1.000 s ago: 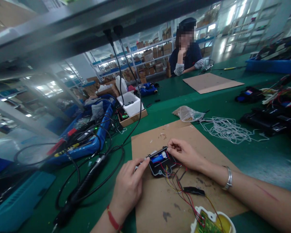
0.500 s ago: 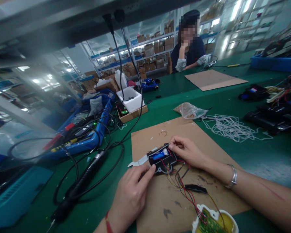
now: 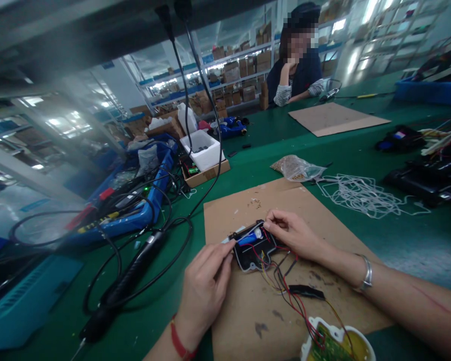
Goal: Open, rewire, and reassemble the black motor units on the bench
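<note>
A black plastic housing (image 3: 250, 258) lies tilted on the cardboard, its inside facing up. Within it sit a blue cylindrical battery (image 3: 250, 237) and thin red wires. A thin pale cord (image 3: 250, 231) stretches along the housing's far edge, between both hands' fingertips. My left hand (image 3: 206, 286) is closed at the left end of this stretch, by the housing's corner. At the far right corner, my right hand (image 3: 291, 233) pinches the cord. Coloured wires lead to a white-rimmed part with a green circuit board (image 3: 326, 343). A pale tool behind the housing is mostly hidden by my left hand.
Tangled white cord (image 3: 364, 195) and a bag of small brass-coloured pieces (image 3: 295, 168) lie beyond the cardboard (image 3: 259, 311). A cabled black electric screwdriver (image 3: 128, 281) and a blue bin (image 3: 161, 180) are leftward. Across the table sits a person (image 3: 296, 65).
My left hand has shifted from the housing's near left side up to its far left corner. The pale cord now shows in a straight line between my hands. The view has tilted slightly.
</note>
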The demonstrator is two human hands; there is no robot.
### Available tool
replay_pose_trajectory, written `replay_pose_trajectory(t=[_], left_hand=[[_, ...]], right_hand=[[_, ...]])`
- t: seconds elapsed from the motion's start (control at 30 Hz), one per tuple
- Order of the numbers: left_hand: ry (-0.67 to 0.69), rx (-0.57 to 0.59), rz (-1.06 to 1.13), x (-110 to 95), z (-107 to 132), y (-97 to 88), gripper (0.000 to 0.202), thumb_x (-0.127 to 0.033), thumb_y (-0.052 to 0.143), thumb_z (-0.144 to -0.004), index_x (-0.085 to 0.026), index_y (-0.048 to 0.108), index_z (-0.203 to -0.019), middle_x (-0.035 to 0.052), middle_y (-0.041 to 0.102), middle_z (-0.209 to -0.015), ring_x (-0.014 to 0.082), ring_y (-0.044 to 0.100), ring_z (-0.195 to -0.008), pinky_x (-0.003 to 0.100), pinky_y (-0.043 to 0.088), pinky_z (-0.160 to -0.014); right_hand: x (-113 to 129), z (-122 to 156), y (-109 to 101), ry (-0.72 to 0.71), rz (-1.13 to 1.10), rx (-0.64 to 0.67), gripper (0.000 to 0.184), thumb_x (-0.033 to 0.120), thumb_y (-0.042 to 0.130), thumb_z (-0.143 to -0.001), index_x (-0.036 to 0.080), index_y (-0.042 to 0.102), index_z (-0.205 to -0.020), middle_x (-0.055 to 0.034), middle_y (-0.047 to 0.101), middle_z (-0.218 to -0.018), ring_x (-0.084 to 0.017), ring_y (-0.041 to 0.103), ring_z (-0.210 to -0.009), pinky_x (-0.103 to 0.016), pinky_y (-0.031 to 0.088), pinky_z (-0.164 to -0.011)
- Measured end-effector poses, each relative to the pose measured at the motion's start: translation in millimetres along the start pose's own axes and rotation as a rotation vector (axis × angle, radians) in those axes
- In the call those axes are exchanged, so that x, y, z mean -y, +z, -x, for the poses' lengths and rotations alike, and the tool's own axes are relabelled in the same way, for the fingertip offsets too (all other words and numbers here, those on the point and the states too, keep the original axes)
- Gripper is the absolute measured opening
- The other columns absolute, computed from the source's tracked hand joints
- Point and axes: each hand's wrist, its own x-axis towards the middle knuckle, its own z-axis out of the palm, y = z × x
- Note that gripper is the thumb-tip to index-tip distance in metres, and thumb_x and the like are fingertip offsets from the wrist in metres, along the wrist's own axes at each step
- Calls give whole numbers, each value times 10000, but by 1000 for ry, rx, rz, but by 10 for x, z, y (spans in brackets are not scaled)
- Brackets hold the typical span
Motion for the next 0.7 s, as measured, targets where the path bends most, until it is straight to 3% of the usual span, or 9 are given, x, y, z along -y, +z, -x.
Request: replay_pose_trajectory(t=[0.1, 0.23, 0.4, 0.57, 0.7], left_hand=[[-40, -31, -42, -26, -66, 19, 261, -135, 507, -909, -187, 593, -1150, 79, 632, -1038, 181, 599, -941, 317, 505, -813], [-29, -30, -83, -86, -258, 102, 147, -190, 569, -880, -181, 613, -1020, 68, 610, -993, 191, 575, -922, 331, 486, -803], [4, 15, -110, -158, -484, 232, 72, -157, 559, -863, -182, 624, -881, 31, 637, -825, 182, 586, -794, 314, 475, -709], [62, 36, -150, -142, -496, 239, 148, -127, 504, -889, -171, 608, -985, 51, 654, -893, 179, 601, -831, 308, 489, -731], [168, 126, -217, -75, -475, 217, 242, -108, 456, -906, -196, 614, -1066, 63, 639, -960, 188, 587, -868, 321, 496, -752]], right_hand=[[3, -2, 6, 2, -10, 1, 263, 397, 490, -884, 185, 473, -730, 23, 448, -648, -111, 435, -576, -231, 345, -505], [7, -10, 13, -5, 0, -1, 272, 408, 495, -881, 184, 475, -727, 24, 449, -647, -113, 441, -575, -232, 350, -509], [-16, -8, 15, -25, 17, -5, 274, 405, 484, -894, 183, 484, -734, 25, 456, -650, -112, 439, -581, -228, 349, -519], [4, -1, 12, -41, 24, -13, 260, 376, 491, -894, 178, 496, -725, 26, 466, -633, -111, 433, -575, -225, 329, -514], [20, 1, 11, -36, 26, -16, 251, 361, 494, -897, 179, 500, -725, 30, 465, -625, -105, 427, -557, -221, 312, -499]])
